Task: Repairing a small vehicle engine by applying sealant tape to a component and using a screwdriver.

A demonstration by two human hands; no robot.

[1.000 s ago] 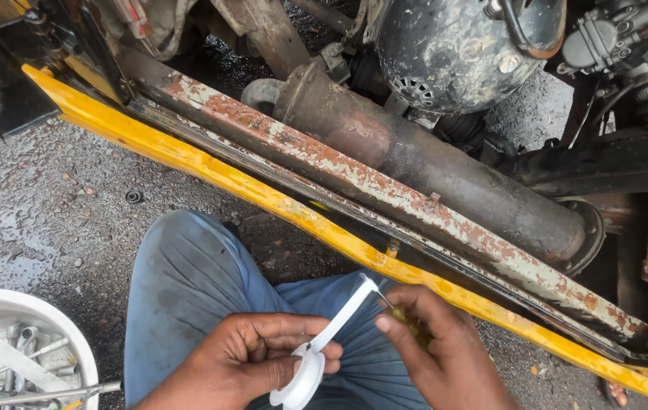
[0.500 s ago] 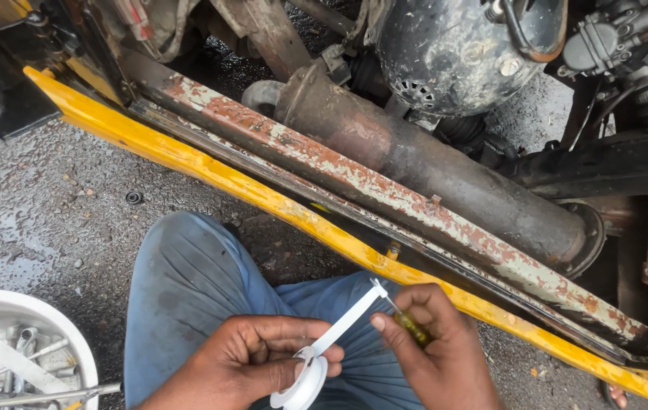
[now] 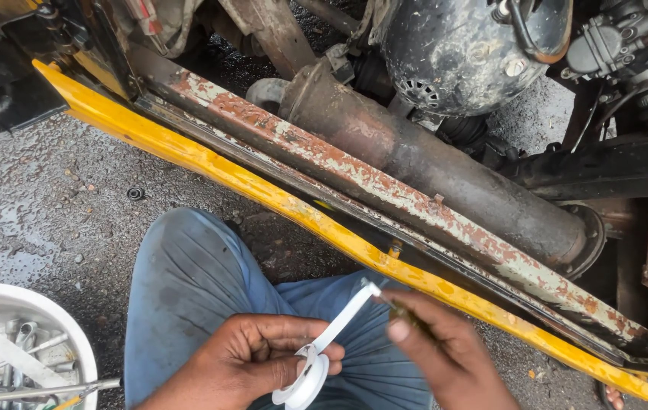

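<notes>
Wet grey gravel ground [image 3: 43, 197] lies under me, and the rusty underside of a vehicle fills the upper half of the view. One yellow frame rail [image 3: 210, 163] runs diagonally from upper left to lower right, just beyond my knee. Behind it sits one long rusted exhaust cylinder [image 3: 445, 171], with a dark round engine housing [image 3: 461, 53] above. Open room is narrow: only the strip between the rail and my lap, covered by blue trousers [image 3: 195, 288].

My left hand [image 3: 252, 364] curls around one white roll of sealing tape [image 3: 305, 383], thumb and fingers pinching it at the bottom edge of the view. One white strip of tape [image 3: 343, 319] stretches up from the roll to my right hand [image 3: 438, 353], whose fingertips pinch a small threaded fitting [image 3: 404, 313] where the strip ends. Most of the fitting is hidden.

One white bowl [image 3: 39, 304] of metal tools sits at lower left, well apart from both hands. One small black washer [image 3: 135, 193] lies alone on the gravel.
</notes>
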